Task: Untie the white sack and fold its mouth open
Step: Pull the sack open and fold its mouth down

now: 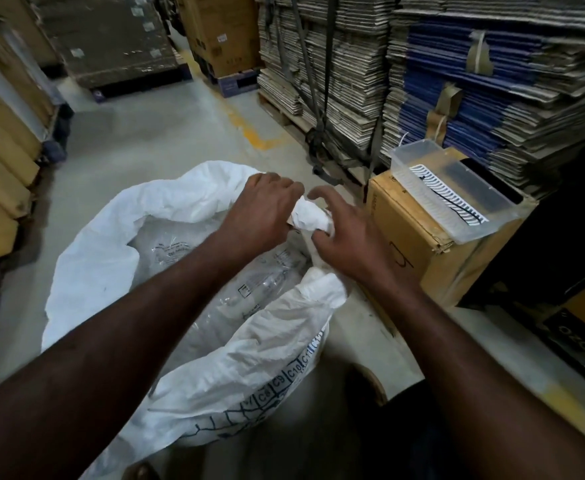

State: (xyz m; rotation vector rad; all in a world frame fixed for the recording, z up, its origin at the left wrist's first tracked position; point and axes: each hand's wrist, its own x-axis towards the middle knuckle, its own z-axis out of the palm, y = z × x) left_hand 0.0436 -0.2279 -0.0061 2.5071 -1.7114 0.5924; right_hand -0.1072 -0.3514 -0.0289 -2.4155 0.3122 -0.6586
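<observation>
Warehouse aisle, grey concrete floor (166, 133) with a yellow painted line, strapped stacks of flattened cardboard (336, 74) on a pallet behind. Large white woven plastic sack (100, 271) sits on the floor directly below the camera, printed grid labels (C8, C9, C10) on its near side. Mouth is already partly open; clear plastic-wrapped contents (249, 289) visible inside.

Both hands work a twisted white knot of sack fabric (310, 216) at the right side of the rim. Left hand (259, 216) has fingers curled round the fabric just left of the knot. Right hand (346, 237): fingers curled over the knot's right end, thumb raised off it; looks like a pinch, though the contact is partly hidden.

Step, as I read it: still untying, 1 knot left. A 2nd bunched wad (322, 289) sits nearer on the rim; can't tell if it's tied.

Next: loosen the twist, pull the ends apart, then roll the rim outward all round.

Beside the sack: brown cardboard box (422, 258) with a clear plastic tray (457, 192) on top.
</observation>
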